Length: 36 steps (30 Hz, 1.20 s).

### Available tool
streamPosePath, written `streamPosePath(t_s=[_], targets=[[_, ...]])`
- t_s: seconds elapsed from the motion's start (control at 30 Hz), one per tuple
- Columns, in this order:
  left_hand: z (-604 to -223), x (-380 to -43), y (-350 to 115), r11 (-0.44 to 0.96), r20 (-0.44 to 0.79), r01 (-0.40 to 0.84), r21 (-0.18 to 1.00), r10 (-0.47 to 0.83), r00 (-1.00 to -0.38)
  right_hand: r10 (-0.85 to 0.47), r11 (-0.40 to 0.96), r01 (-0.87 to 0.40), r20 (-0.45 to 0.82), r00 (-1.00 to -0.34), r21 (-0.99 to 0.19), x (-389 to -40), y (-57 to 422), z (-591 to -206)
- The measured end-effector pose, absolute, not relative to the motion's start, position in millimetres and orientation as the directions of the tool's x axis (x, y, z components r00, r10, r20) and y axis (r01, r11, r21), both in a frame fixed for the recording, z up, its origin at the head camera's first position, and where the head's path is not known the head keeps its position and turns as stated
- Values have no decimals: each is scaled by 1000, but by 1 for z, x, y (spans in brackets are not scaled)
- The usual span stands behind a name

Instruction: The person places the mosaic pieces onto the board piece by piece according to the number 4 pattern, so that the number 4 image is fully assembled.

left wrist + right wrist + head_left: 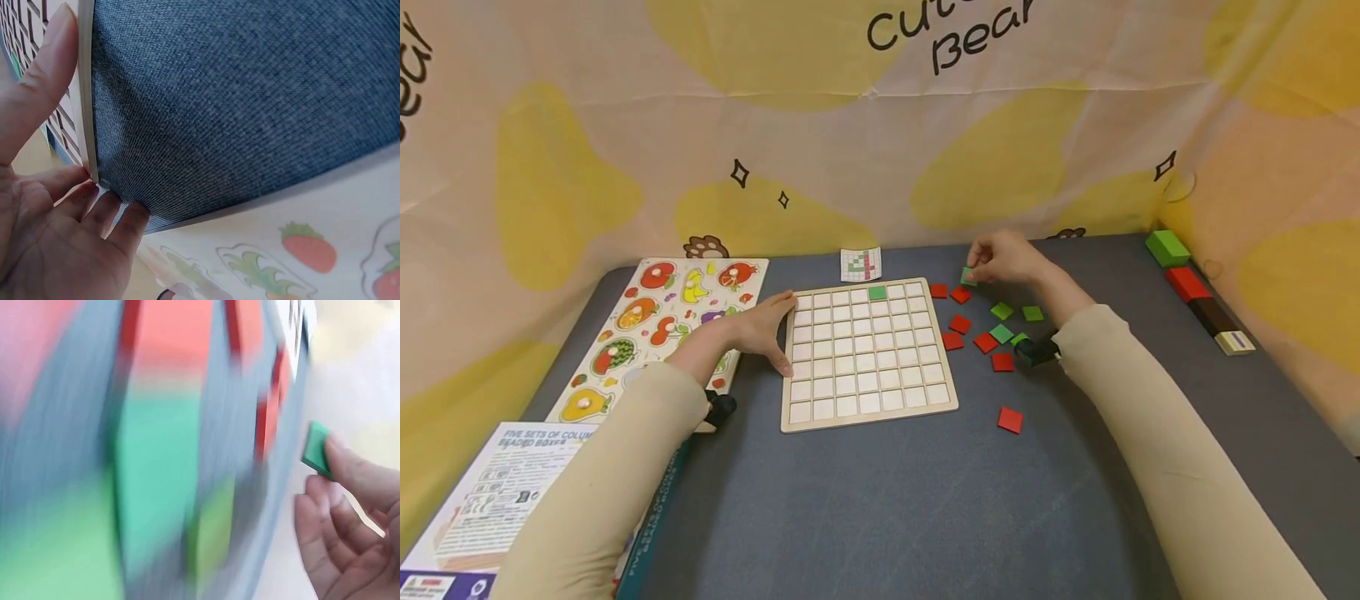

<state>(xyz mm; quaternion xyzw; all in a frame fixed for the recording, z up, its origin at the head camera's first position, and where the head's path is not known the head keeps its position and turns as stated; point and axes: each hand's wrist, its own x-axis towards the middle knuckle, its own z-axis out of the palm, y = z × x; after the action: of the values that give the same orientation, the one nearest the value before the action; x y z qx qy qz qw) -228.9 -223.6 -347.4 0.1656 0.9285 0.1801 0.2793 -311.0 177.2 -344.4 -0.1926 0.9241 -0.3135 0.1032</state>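
Observation:
My right hand [1009,257] pinches a green square tile [315,449] between thumb and fingertips, raised beyond the board's upper right corner. My left hand [757,328] rests at the left edge of a wooden grid board [871,410], thumb and fingers spread apart. In the left wrist view, the thumb [55,53] lies along the board's rim and the fingers reach its corner. One green tile [877,293] sits in the board's top row; the other cells are white. Loose red tiles [986,342] and green tiles [1002,311] lie right of the board.
Behind the board is a small pattern card [861,265] with coloured squares. A fruit puzzle board [647,333] and a box [497,492] are on the left. Green, red, dark and pale blocks [1187,284] line the right side. A patterned cloth hangs behind the table.

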Motion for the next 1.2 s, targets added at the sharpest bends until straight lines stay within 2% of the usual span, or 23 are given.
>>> streamPosePath(t_s=[0.1,0.3,0.43,0.57,0.7,0.93,1.07,1.2], targets=[[-346,-228,-224,880,-457,209,426,409,-790,-431,670,-293,-36,-902,-682,-306,139,-348],[-346,-228,-223,884,-462,199,423,399,-792,-489,596,-281,-63,-870,-752,-293,69,-350],[-347,-229,-221,888,-468,189,419,390,-793,-508,623,-304,-77,-858,-720,-289,40,-353],[-348,-229,-221,891,-471,187,414,385,-794,-530,681,-367,-82,-844,-633,-286,26,-357],[-348,-229,-223,891,-469,188,413,385,-795,-566,710,-441,-72,-821,-548,-285,21,-359],[-347,-229,-222,892,-476,182,414,383,-792,-613,720,-490,-120,-781,-492,-287,28,-356],[-347,-229,-222,893,-476,182,412,382,-792,-618,707,-490,-109,-778,-509,-293,53,-351],[-347,-229,-222,894,-474,184,408,380,-795,-585,710,-474,-60,-809,-521,-305,97,-348]])
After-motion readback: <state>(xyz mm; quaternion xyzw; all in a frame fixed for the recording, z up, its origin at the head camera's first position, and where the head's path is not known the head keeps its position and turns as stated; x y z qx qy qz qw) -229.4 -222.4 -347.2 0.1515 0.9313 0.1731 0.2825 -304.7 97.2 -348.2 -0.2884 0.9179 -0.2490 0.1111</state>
